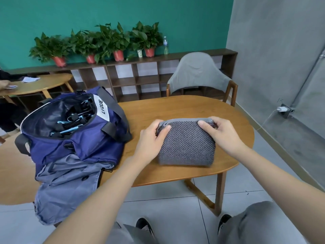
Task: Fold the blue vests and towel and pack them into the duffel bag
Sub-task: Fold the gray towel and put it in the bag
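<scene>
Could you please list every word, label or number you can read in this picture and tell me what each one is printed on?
"LVQUE": black capitals on the white band at the open end of the blue duffel bag.
The label on the water bottle on the shelf is too small to read.
The print on the paper cup beside the plants is too blurred to read.
Nothing else legible.

A wooden table (184, 110) with rounded ends is seen. A folded grey towel (187, 147) is laid flat on it at centre. At nine o'clock from the towel, an open navy duffel bag (79, 143) is stood on the tabletop, its grey-blue flap (66, 187) draped over the near edge.
</scene>
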Demonstrator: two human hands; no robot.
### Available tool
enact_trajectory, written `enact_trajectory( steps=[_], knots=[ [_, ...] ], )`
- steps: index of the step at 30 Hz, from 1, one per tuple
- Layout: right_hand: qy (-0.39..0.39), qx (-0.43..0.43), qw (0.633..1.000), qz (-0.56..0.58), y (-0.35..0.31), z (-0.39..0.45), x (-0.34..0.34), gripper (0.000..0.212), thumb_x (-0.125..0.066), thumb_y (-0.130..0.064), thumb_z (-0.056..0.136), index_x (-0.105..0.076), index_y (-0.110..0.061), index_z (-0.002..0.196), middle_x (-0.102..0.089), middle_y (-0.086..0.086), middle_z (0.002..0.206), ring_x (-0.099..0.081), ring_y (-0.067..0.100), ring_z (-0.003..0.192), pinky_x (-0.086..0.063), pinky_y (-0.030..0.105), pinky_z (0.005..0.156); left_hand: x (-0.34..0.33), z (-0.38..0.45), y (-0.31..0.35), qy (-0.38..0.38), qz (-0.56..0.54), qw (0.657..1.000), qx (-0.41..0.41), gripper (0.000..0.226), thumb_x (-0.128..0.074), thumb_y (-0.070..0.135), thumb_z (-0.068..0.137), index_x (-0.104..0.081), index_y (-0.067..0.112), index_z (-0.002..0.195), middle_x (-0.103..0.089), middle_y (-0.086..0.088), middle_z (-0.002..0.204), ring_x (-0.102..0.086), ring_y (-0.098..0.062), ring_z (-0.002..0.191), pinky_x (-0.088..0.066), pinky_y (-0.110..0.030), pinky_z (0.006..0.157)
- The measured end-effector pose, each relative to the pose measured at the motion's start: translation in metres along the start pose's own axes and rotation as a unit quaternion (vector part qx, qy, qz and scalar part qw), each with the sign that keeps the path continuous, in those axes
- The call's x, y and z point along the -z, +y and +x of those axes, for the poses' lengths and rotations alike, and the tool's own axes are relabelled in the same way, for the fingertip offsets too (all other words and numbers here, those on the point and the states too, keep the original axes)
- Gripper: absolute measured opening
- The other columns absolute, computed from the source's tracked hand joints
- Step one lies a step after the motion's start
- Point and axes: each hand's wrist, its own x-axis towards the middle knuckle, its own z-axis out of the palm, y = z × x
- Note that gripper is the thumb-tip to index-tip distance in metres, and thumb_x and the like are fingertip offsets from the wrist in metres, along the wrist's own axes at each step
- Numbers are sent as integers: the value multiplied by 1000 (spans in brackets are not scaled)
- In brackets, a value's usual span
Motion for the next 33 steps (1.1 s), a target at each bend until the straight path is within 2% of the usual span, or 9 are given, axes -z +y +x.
enact_trajectory(
  steps=[4, 7, 9, 14, 19, 24, 26, 28, 33],
  knots=[
    [6, -59, 998, 2, 19, 42, -8, 39, -67, -49, 92, -70, -12, 81, -66, -3, 70, -59, 11, 64, -43, 33, 62, -13, 37, -14, -6, -3, 999, 45, 19, -57, 43, 100, -63, 26, 94, -69, 8, 81, -63, -3, 76, -47, -22, 68],
    [-40, -143, 989, 9, 43, 61, -20, 35, -70, -54, 88, -76, -20, 96, -76, -6, 87, -72, 14, 83, -56, 35, 79, -30, 55, -34, -38, 16, 994, 103, 23, -57, 42, 100, -61, 24, 87, -67, 5, 79, -61, -7, 72, -41, -23, 60],
    [-85, -189, 978, -20, 61, 66, -28, 38, -70, -55, 87, -74, -22, 105, -76, -7, 96, -71, 13, 92, -56, 36, 86, -41, 59, -49, -65, 40, 988, 131, 25, -57, 41, 100, -59, 21, 85, -65, 3, 78, -60, -11, 71, -36, -25, 57],
    [-108, -195, 968, -115, 93, 68, -40, 35, -62, -50, 95, -69, -17, 103, -73, 3, 98, -69, 21, 92, -56, 44, 86, -55, 58, -79, -87, 27, 978, 187, 23, -60, 40, 99, -65, 18, 95, -70, 0, 83, -65, -18, 79, -47, -33, 68],
    [-110, -195, 969, -108, 96, 72, -39, 25, -56, -45, 100, -65, -22, 102, -67, -5, 92, -64, 18, 90, -46, 33, 69, -56, 63, -73, -94, 37, 981, 164, 18, -54, 39, 103, -62, 23, 98, -66, 6, 81, -60, -8, 74, -34, -16, 56],
    [-116, -204, 965, -116, 97, 76, -39, 24, -51, -45, 102, -63, -24, 105, -67, -3, 103, -62, 17, 99, -47, 34, 78, -53, 66, -61, -145, 46, 973, 175, 21, -57, 48, 98, -57, 29, 108, -65, 16, 90, -58, 4, 79, -39, -14, 62],
    [-115, -205, 963, -131, 95, 78, -41, 25, -51, -44, 102, -63, -23, 107, -67, -1, 106, -62, 19, 102, -48, 36, 84, -49, 65, -62, -156, -19, 966, 204, 27, -65, 46, 94, -59, 27, 114, -69, 15, 98, -65, 0, 87, -51, -21, 76],
    [-111, -213, 961, -139, 93, 79, -43, 29, -51, -44, 102, -64, -20, 110, -67, 1, 108, -62, 21, 103, -50, 37, 87, -47, 60, -63, -152, -106, 953, 241, 28, -68, 40, 94, -60, 25, 117, -74, 11, 103, -71, -6, 93, -57, -37, 89],
    [-98, -234, 958, -137, 89, 78, -45, 39, -52, -46, 102, -65, -15, 122, -68, 3, 114, -63, 22, 104, -52, 37, 89, -44, 53, -57, -164, -38, 953, 251, 25, -57, 45, 100, -58, 24, 113, -70, 6, 109, -68, -12, 100, -53, -43, 97]
  ],
)
